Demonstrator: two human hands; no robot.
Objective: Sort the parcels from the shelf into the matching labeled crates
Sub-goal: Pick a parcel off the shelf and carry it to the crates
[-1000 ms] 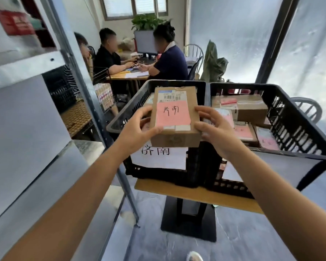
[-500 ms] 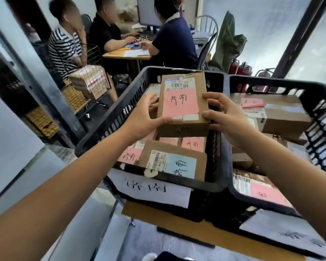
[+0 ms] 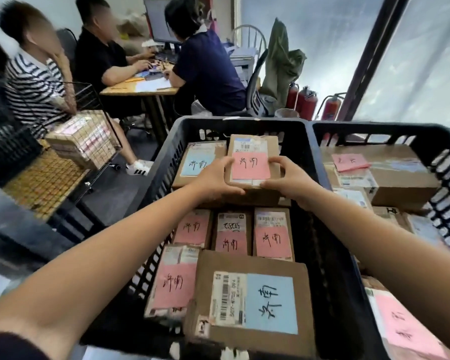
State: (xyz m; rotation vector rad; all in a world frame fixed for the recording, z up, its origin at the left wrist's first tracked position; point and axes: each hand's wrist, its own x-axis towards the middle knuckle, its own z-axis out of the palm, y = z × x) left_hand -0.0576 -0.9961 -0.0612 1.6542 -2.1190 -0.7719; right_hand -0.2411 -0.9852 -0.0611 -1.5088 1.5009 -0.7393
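I note left grip (image 3: 216,179), right grip (image 3: 290,178) both clamped on pink-label parcel (image 3: 253,152) between them; blue-label parcel (image 3: 195,165) just left of left grip; black crate (image 3: 240,123) rim beyond.

Counting from the left crate (image 3: 244,122): seven parcels (image 3: 255,302) are within it, five pink-labelled and two blue-labelled, one more crate (image 3: 374,126) stands against its right side, and three seated people (image 3: 208,71) and three red fire extinguishers (image 3: 307,102) are beyond it.

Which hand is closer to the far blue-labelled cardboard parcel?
Left. The left hand is beside the blue-labelled cardboard parcel; the right hand is beyond the pink-labelled cardboard box.
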